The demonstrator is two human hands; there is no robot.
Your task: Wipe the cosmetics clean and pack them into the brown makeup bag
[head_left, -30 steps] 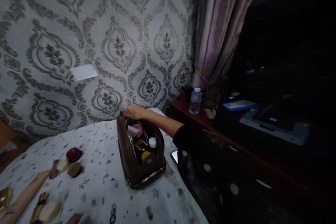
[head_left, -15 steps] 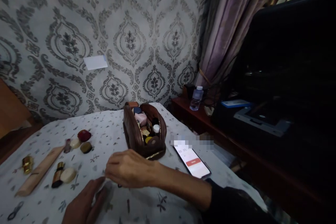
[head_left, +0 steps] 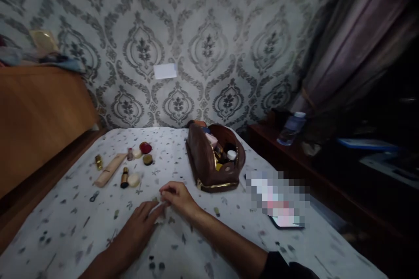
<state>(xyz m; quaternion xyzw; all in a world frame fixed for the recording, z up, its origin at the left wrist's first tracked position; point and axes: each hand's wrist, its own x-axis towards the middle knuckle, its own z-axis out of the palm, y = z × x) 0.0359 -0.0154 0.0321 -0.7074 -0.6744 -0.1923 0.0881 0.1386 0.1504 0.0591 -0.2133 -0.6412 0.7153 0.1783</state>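
My left hand [head_left: 139, 226] and my right hand [head_left: 179, 197] meet low over the patterned white sheet [head_left: 183, 257]. The right fingertips pinch together against the left thumb and fingers; a small pale thing may lie between them, too blurred to name. Beyond my right hand stands a brown cosmetic bag [head_left: 204, 161], unzipped and filled with small items, among them a white-capped one [head_left: 231, 155]. Left of the hands lie a black-and-gold bottle [head_left: 124, 178], a round cream container [head_left: 134, 179], a long beige case [head_left: 110, 171] and a gold tube [head_left: 98, 162].
Farther back sit a red round container [head_left: 145, 147], a dark gold-rimmed jar [head_left: 147, 159] and a small pinkish bottle [head_left: 130, 154]. A phone [head_left: 288, 226], partly blurred out, lies at right. A water bottle [head_left: 291, 129] stands on the dark red ledge [head_left: 262, 133]. Wooden furniture [head_left: 42, 117] flanks the left.
The view has swung left, so the bag, phone and cosmetics appear farther right. My hands stay close together, and the pale thing seen at the left fingers now hardly shows.
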